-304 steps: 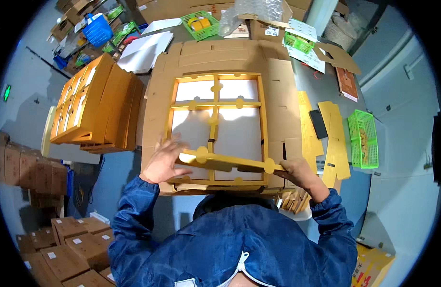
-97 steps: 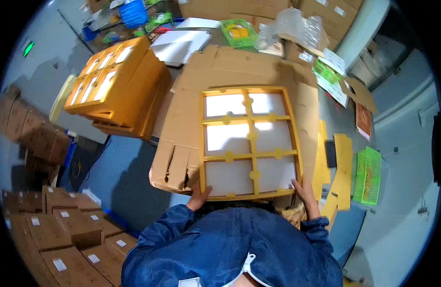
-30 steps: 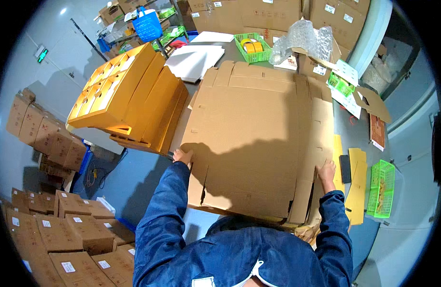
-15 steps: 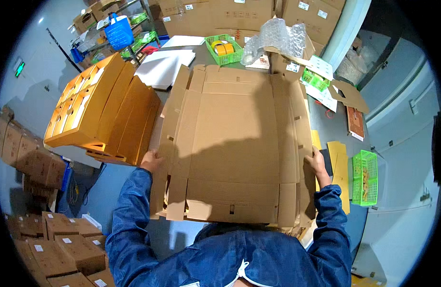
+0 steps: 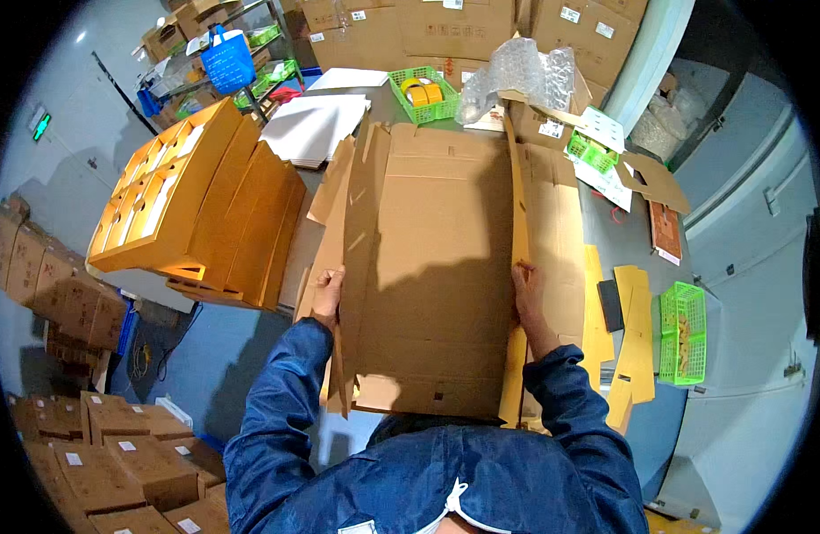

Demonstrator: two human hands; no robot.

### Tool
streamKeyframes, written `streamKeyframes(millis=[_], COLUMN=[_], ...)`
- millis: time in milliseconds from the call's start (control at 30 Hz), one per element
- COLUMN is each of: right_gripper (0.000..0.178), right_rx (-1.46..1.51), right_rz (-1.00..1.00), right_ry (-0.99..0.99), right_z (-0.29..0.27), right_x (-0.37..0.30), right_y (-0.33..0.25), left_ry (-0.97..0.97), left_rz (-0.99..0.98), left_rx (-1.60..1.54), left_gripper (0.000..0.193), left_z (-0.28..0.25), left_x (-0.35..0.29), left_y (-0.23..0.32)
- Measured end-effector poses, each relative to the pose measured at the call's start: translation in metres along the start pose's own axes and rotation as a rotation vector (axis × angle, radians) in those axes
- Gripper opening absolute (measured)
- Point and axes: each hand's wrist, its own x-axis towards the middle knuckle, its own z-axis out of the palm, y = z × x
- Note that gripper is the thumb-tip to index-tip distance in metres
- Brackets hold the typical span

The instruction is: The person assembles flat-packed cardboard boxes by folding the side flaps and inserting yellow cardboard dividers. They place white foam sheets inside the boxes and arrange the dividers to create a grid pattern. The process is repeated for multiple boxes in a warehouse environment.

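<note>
A large brown cardboard box blank (image 5: 445, 231) lies in front of me on the table, with its long side flaps standing up. My left hand (image 5: 328, 295) is closed on the left flap, thumb on the inner side. On the other side my right hand (image 5: 527, 298) grips the raised right flap, seen nearly edge-on. Between the two flaps the middle panel is flat, partly in my shadow. More flat cardboard (image 5: 557, 231) shows under the blank on the right.
Stacked orange drawer units (image 5: 205, 205) stand at the left, beside white sheets (image 5: 316, 125). A green basket (image 5: 425, 96) with tape rolls and bubble wrap (image 5: 530, 78) lie at the back. Yellow card strips (image 5: 637, 329) and another green basket (image 5: 683, 334) sit at the right. Cartons (image 5: 125, 454) fill the lower left.
Both side flaps have been folded upward from flat. My hands have moved inward toward each other with them, baring the cardboard and yellow strips at the right.
</note>
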Motion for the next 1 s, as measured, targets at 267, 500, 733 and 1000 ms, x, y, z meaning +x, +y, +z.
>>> streamKeyframes(millis=[267,500,733,1000], right_gripper=[0.063,0.102,0.094,0.027], right_rx=[-0.156,-0.269,-0.8,-0.769], right_rz=[0.174,0.281,0.339,0.085], right_ry=[-0.296,-0.129,-0.129,-0.005], right_z=[-0.009,0.024,0.03,-0.025], right_x=[0.035,0.041,0.028,0.058], right_y=[0.04,0.034,-0.024,0.03], left_ry=[-0.29,0.262,-0.031,-0.073], left_rz=[-0.145,0.228,0.189,0.199], left_rx=[0.589,1.72,1.34,1.119], left_gripper=[0.069,0.065,0.072,0.046], left_z=[0.053,0.047,0.03,0.016], left_x=[-0.01,0.011,0.015,0.025], left_y=[0.048,-0.03,-0.026,-0.05])
